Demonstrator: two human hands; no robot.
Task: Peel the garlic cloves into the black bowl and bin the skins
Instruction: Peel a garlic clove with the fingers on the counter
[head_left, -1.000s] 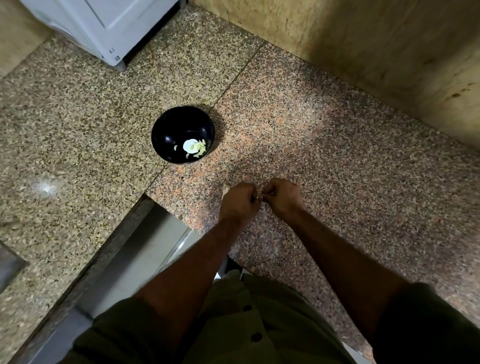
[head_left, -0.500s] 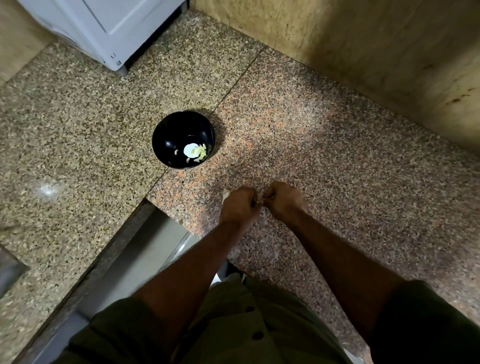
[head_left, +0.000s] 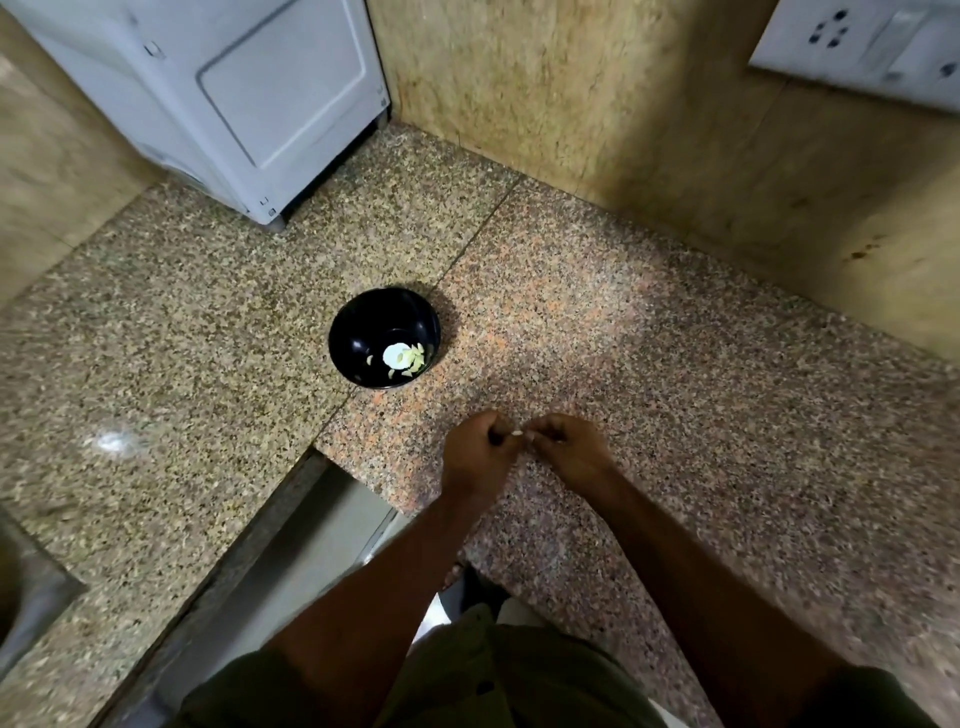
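Observation:
A black bowl (head_left: 384, 338) stands on the speckled granite counter (head_left: 649, 364) with several pale peeled garlic pieces (head_left: 405, 357) in its bottom. Just nearer than the bowl, my left hand (head_left: 480, 457) and my right hand (head_left: 569, 452) meet above the counter, fingers curled. Between their fingertips they pinch a small pale garlic clove (head_left: 517, 432), of which only a sliver shows. No bin is in view.
A white appliance (head_left: 234, 98) stands at the back left of the counter. Tan walls close the corner behind, with a white socket plate (head_left: 857, 47) at top right. The counter's inner edge drops off below my left forearm. A metal edge (head_left: 31, 613) shows at far left.
The camera has tilted up, so the appliance, wall and socket plate now show. My hands stay together at the clove, and a pale sliver now shows between the fingertips.

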